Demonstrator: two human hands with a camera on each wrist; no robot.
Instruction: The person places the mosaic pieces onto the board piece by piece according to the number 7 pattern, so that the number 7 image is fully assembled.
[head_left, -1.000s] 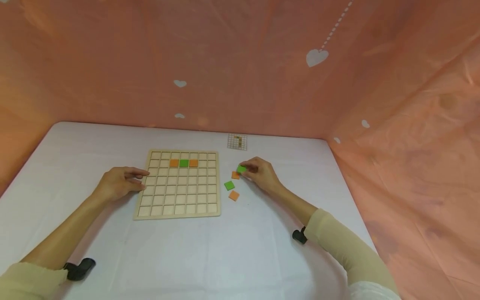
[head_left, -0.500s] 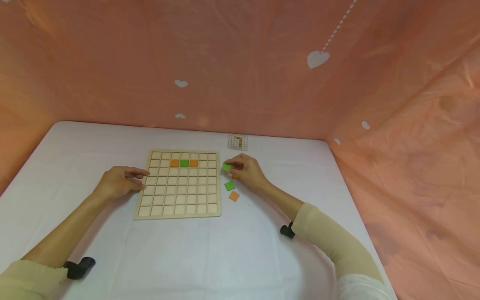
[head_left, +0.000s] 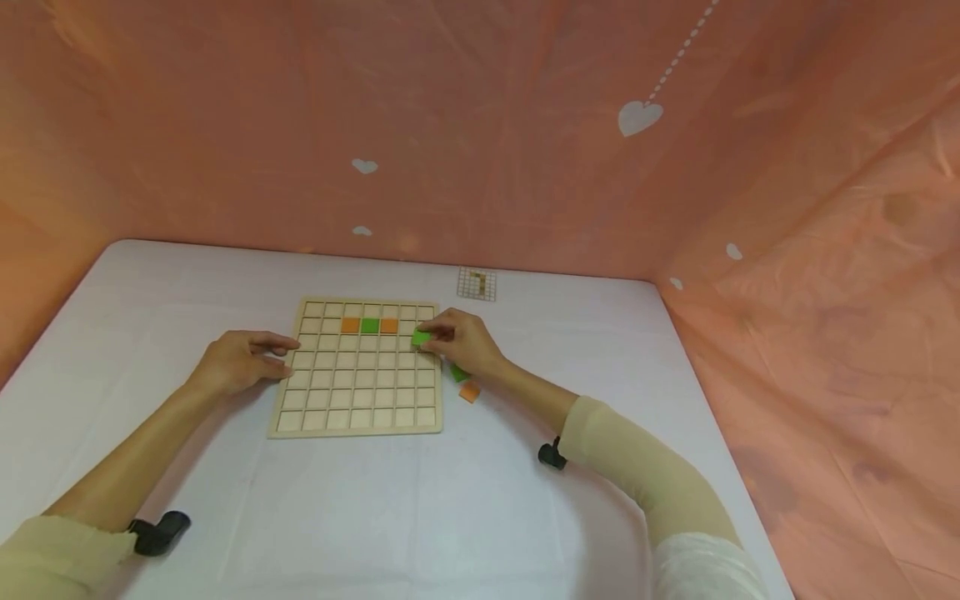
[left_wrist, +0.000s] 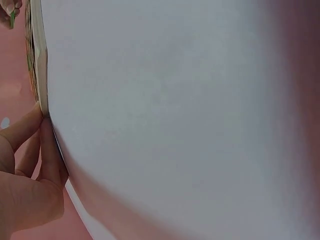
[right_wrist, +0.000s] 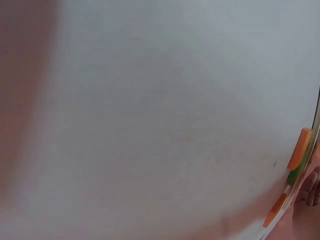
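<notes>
A square wooden grid board [head_left: 352, 400] lies on the white table. One row of it holds an orange tile [head_left: 350, 325], a green tile [head_left: 370, 326] and another orange tile [head_left: 388, 326]. Over the board's right columns, the right hand [head_left: 468, 342] pinches a green tile [head_left: 421, 337] between thumb and fingers. The left hand [head_left: 228, 362] touches the board's left edge with extended fingers and thumb; the left wrist view shows its fingers [left_wrist: 47, 155] against that edge. A loose green tile [head_left: 458, 374], partly covered by the right hand, lies near a loose orange tile [head_left: 469, 392].
Behind the board lies a small card [head_left: 477, 284] printed with a grid and coloured squares. An orange cloth [head_left: 480, 150] with white hearts hangs behind and beside the table [head_left: 360, 517]. Two orange tiles [right_wrist: 300, 149] show at the right wrist view's edge.
The right hand has carried its green tile leftward from beside the board to above its right columns. It now hides one loose orange tile. The left hand has stayed put.
</notes>
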